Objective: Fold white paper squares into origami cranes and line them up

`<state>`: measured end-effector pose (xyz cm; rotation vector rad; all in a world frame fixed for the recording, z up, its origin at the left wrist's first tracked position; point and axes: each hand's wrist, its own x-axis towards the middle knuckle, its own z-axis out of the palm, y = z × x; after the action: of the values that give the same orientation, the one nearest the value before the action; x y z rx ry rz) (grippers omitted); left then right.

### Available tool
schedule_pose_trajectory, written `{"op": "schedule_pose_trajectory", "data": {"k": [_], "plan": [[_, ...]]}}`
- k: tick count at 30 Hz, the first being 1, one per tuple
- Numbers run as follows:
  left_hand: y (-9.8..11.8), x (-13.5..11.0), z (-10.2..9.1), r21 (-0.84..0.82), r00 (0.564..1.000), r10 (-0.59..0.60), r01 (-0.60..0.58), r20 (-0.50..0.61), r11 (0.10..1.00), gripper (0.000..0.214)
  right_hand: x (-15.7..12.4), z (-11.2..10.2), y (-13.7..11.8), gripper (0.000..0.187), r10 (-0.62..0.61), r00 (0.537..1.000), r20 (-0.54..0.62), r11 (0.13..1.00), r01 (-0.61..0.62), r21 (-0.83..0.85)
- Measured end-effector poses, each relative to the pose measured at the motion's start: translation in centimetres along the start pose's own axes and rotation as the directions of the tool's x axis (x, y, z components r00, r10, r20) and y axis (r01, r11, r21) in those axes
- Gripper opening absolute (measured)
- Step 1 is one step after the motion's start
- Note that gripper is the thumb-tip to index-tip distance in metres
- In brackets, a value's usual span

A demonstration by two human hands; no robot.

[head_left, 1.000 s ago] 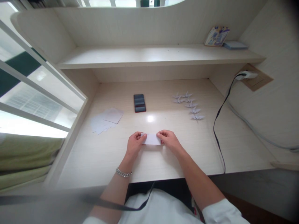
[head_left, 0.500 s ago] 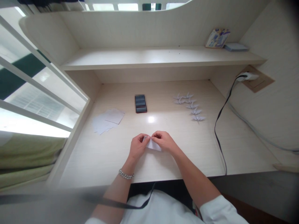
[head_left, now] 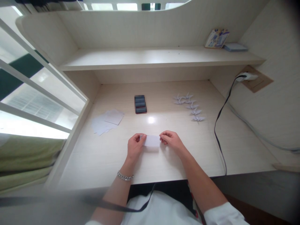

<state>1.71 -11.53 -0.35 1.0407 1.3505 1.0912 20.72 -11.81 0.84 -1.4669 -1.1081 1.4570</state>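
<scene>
A small white sheet of paper (head_left: 152, 141), looking like a folded rectangle, is held level just over the desk. My left hand (head_left: 136, 144) pinches its left end, thumb on top and fingers beneath. At the opposite end, my right hand (head_left: 170, 139) has thumb and forefinger closed at the paper's right edge, the other fingers curled. Several folded paper cranes (head_left: 192, 106) stand at the back right of the desk. To the left lies a spread of loose white paper sheets (head_left: 106, 121).
A dark, pixelated rectangular object (head_left: 140, 104) lies mid-desk. The black cable (head_left: 217, 125) runs from the wall socket (head_left: 254, 79) down over the desk's right side. Above, a shelf (head_left: 140, 57) carries a colourful box (head_left: 217, 38) and a flat blue item (head_left: 235, 47). Window bars flank the left.
My hands have moved apart, the right one shifting to the right. The paper, earlier slanted and partly covered by my fingers, now shows as a flat rectangle between them.
</scene>
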Motion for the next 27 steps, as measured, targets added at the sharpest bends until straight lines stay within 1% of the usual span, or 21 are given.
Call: {"op": "schedule_pose_trajectory", "data": {"k": [1,3,5,7,8,10,11,13,15,16,18,20,22,24,25,26,27], "plan": [[0.0,-0.1,0.0,0.000,1.000,0.001,-0.001,-0.009,1.000,0.031,0.1,0.3,0.1,0.019,-0.018,1.000,-0.006,1.000,0.018,0.023],[0.2,-0.3,0.0,0.018,1.000,0.001,-0.001,-0.016,1.000,0.031,0.1,0.9,0.2,0.024,-0.074,0.997,0.023,0.997,0.073,0.040],[0.8,-0.5,-0.1,0.090,1.000,0.002,-0.002,0.001,0.996,0.028,0.1,1.4,0.1,0.023,-0.127,0.992,0.008,0.992,0.127,-0.008],[1.7,-0.6,-0.3,0.262,0.996,0.026,-0.047,0.083,0.964,0.023,-0.1,1.6,-0.2,0.020,-0.163,0.987,-0.005,0.983,0.162,-0.092],[2.3,-0.7,-0.3,0.323,0.988,0.050,-0.097,0.149,0.942,0.020,-0.2,1.7,-0.4,0.020,-0.173,0.985,0.019,0.976,0.174,-0.133],[3.4,-0.6,-0.2,0.376,0.956,0.076,-0.184,0.284,0.908,0.017,-0.4,1.7,-1.0,0.018,-0.190,0.974,0.120,0.953,0.212,-0.216],[3.8,-0.6,-0.2,0.380,0.943,0.081,-0.208,0.324,0.901,0.017,-0.5,1.6,-1.3,0.017,-0.194,0.972,0.134,0.945,0.222,-0.241],[4.3,-0.4,-0.2,0.397,0.931,0.061,-0.212,0.361,0.893,0.017,-0.5,1.4,-1.7,0.016,-0.189,0.974,0.128,0.942,0.216,-0.255],[4.2,-0.2,-0.5,0.402,0.929,0.020,-0.179,0.369,0.898,0.016,-0.3,0.9,-1.9,0.016,-0.180,0.980,0.083,0.952,0.195,-0.235],[3.9,-0.1,-0.9,0.401,0.934,-0.002,-0.152,0.357,0.903,0.016,-0.1,0.5,-1.9,0.016,-0.177,0.982,0.061,0.957,0.186,-0.222],[3.4,0.0,-1.9,0.401,0.930,-0.063,-0.095,0.362,0.911,0.017,0.2,-0.3,-1.8,0.017,-0.174,0.984,0.030,0.962,0.176,-0.208],[2.9,0.2,-2.9,0.396,0.933,-0.081,-0.070,0.352,0.915,0.015,0.5,-1.0,-1.7,0.018,-0.169,0.986,-0.005,0.966,0.165,-0.200],[2.6,0.4,-3.6,0.377,0.948,-0.080,-0.045,0.309,0.925,0.014,0.9,-1.5,-1.5,0.019,-0.168,0.984,-0.062,0.973,0.155,-0.172],[2.7,0.6,-3.6,0.322,0.966,-0.065,-0.019,0.248,0.947,0.017,1.2,-1.4,-1.4,0.021,-0.168,0.982,-0.090,0.978,0.154,-0.139],[2.8,0.7,-3.3,0.271,0.974,-0.052,-0.010,0.220,0.963,0.020,1.5,-1.2,-1.3,0.022,-0.167,0.982,-0.085,0.980,0.155,-0.127],[2.9,0.8,-2.9,0.212,0.975,-0.043,-0.005,0.219,0.977,0.023,1.7,-0.8,-1.2,0.022,-0.169,0.983,-0.071,0.980,0.159,-0.120],[3.0,0.9,-2.4,0.171,0.970,-0.040,-0.001,0.240,0.985,0.028,1.8,-0.5,-1.2,0.023,-0.172,0.983,-0.057,0.980,0.165,-0.110]]}}
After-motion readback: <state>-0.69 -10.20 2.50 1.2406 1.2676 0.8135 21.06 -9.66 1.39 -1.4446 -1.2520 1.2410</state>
